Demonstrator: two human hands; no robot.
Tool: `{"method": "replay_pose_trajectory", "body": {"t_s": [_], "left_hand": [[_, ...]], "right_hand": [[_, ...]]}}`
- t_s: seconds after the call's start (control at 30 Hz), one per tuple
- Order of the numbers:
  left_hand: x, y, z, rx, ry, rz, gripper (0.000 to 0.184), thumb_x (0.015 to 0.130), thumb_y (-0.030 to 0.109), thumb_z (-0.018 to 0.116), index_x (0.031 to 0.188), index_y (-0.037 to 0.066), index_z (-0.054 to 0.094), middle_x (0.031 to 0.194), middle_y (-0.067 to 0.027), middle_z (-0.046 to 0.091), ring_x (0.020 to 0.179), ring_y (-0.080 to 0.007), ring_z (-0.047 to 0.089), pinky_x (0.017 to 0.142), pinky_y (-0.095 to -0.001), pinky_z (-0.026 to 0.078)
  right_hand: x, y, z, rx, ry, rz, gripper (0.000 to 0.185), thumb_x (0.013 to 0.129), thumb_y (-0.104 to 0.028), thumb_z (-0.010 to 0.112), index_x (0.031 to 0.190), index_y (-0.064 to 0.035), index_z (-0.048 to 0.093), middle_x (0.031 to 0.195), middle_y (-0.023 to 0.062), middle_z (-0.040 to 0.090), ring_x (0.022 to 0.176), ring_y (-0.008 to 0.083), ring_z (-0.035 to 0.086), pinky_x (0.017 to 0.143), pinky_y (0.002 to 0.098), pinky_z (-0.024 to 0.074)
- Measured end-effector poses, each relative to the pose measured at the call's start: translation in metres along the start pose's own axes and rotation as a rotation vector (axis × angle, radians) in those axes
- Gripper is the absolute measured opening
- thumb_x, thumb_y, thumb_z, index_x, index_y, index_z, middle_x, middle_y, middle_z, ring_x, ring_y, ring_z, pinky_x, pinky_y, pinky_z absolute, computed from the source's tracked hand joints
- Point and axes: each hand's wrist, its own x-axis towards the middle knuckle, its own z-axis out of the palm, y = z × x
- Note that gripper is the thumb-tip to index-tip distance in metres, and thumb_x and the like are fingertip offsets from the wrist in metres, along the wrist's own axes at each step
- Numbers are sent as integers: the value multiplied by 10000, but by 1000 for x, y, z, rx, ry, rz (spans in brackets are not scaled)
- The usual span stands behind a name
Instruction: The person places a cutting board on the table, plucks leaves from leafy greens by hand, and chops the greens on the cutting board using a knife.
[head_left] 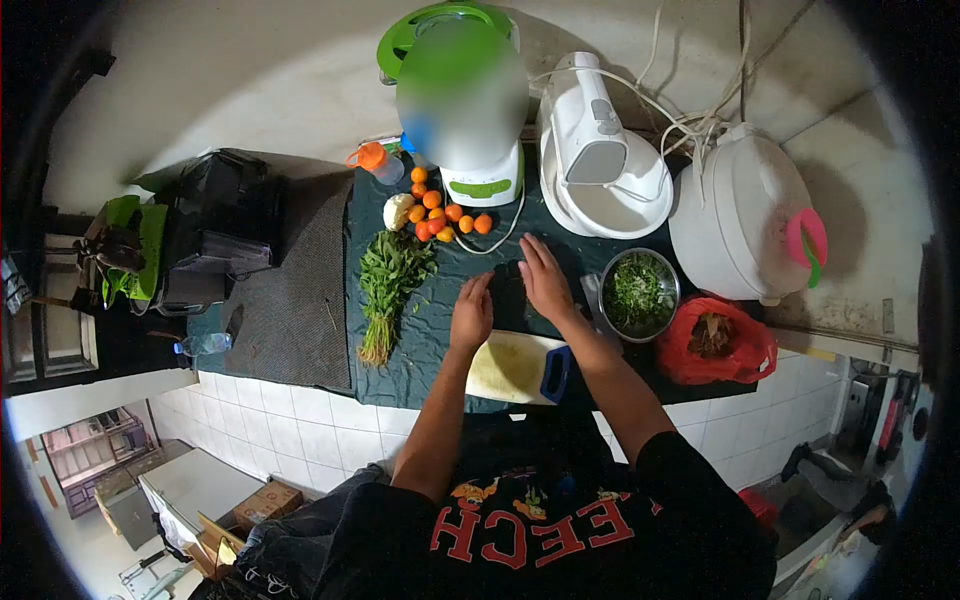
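Over the dark green tablecloth (425,350), both hands are held open with nothing gripped: on the left hand (472,315) the fingers are straight and pressed together, and the right hand (547,285) is stretched out much the same, a bit farther forward. Whether the cloth is being touched can't really be told from this angle. Between the forearms, the white cutting board (510,365) is laid flat near the table's edge. It'd probably be found stiff and fairly light, maybe slick if wet, so it's best gripped by the navy end. Off to the left, a bunch of leafy greens (392,275) is laid out, likely soft and easily bruised, so best held by the stems. Farther forward, small orange-red tomatoes (431,199) are clustered; on the right, chopped greens (635,285) are held in a steel bowl (673,305), with a red plastic bag (690,365) set just beside it.
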Motion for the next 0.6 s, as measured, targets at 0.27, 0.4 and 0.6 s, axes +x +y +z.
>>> {"method": "replay_pose_trajectory", "body": {"t_s": [0.27,0.4,0.6], "left_hand": [[-28,10,-17,212,-171,53,590,894,143,674,1442,61,472,1444,-189,504,1360,-421,444,1104,-518,395],[-72,18,-34,435,-445,64,1118,729,478,841,1607,160,226,1640,-164,256,1516,-452,187,1140,-677,266],[-116,37,-35,685,-669,-5,1414,532,607,905,1643,274,96,1687,-215,-1,1510,-560,13,1096,-795,182]], "right_hand": [[-21,-7,6,-177,-21,-154,514,927,-265,683,1362,-21,562,1408,183,540,1305,372,511,1110,495,411],[-38,-5,-10,-133,-43,-187,309,915,-123,643,1199,-3,661,1261,131,627,1176,325,587,1012,445,495],[-23,-45,-62,-300,-330,-185,734,844,-181,693,1527,-143,429,1598,162,343,1459,472,288,1205,565,272]]}}
